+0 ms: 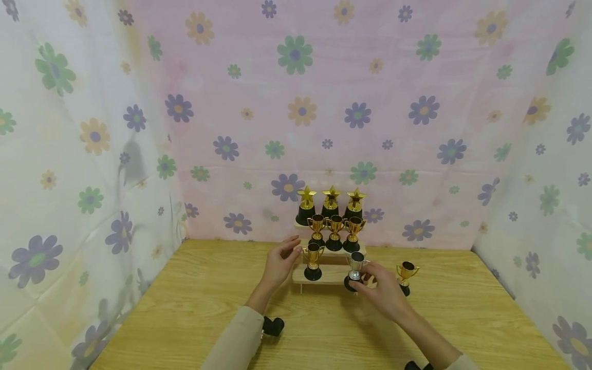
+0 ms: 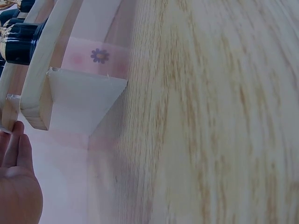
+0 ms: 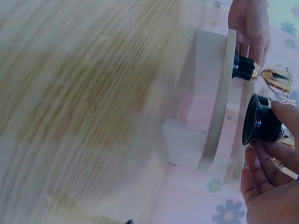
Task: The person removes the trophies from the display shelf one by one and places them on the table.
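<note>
My right hand (image 1: 384, 290) pinches a small silver trophy cup (image 1: 356, 260) by its black base (image 3: 264, 122). The cup is over the right end of the front step of a tiered wooden stand (image 1: 332, 276); in the right wrist view its base is tilted toward the camera. A gold trophy cup (image 1: 313, 256) stands upright at that step's left end. My left hand (image 1: 279, 262) is at the stand's left side, fingers extended, holding nothing. In the left wrist view its fingertips (image 2: 17, 128) are right at the end of a wooden step.
Several gold cups (image 1: 335, 230) line the middle step, and gold star trophies (image 1: 331, 198) line the top one. Another gold cup (image 1: 407, 275) stands on the wooden table (image 1: 222, 288) to the right. Flower-printed cloth (image 1: 300, 118) hangs behind and at both sides.
</note>
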`<action>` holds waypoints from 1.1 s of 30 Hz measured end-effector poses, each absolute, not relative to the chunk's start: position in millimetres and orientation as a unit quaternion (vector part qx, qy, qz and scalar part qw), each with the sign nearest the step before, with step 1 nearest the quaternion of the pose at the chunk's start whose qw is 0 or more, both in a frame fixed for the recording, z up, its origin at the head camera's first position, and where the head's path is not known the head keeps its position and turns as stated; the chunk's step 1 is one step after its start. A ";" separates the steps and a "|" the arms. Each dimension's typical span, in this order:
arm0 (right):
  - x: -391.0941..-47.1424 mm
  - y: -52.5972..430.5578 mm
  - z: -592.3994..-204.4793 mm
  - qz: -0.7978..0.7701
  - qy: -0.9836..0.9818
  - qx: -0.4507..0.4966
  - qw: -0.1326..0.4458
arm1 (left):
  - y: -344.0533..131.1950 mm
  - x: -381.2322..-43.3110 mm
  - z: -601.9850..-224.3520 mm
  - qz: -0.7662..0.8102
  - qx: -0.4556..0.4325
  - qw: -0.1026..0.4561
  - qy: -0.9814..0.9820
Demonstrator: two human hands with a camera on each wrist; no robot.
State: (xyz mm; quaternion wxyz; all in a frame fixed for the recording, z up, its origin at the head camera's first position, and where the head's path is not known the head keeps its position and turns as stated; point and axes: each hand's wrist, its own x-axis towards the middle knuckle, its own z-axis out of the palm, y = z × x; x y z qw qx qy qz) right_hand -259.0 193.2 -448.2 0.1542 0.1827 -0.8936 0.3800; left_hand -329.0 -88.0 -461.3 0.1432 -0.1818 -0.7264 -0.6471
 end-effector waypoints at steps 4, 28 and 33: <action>-258.0 202.2 -450.3 0.366 -0.899 0.179 0.161 | -87.8 -328.4 -460.2 -0.646 -0.180 0.142 -0.728; -246.2 245.4 -460.0 0.357 -0.910 0.139 0.157 | -88.3 -329.7 -459.6 -0.647 -0.182 0.142 -0.727; -245.1 253.3 -463.5 0.358 -0.912 0.132 0.151 | -88.6 -340.8 -472.2 -0.647 -0.175 0.135 -0.730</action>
